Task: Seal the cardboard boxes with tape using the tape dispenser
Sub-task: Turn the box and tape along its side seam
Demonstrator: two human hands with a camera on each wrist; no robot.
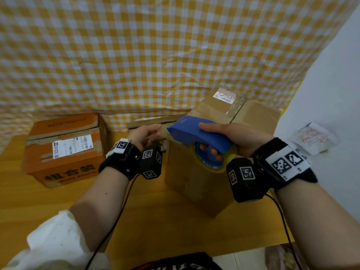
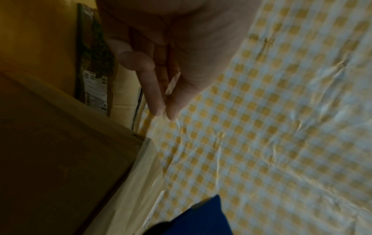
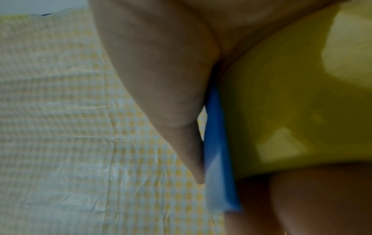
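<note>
While the right hand (image 1: 233,137) grips the blue tape dispenser (image 1: 196,135) with its fingers curled through the handle and the thumb on top, the tool is over the near edge of the tall brown box (image 1: 218,152). The left hand (image 1: 144,135) pinches thumb and forefinger together beside this box; what they hold I cannot tell. The orange box (image 1: 64,151) stands closed at left. What the boxes contain is hidden.

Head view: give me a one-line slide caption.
Right hand grips the blue tape dispenser over the brown cardboard box while the left hand reaches toward its front end.
</note>
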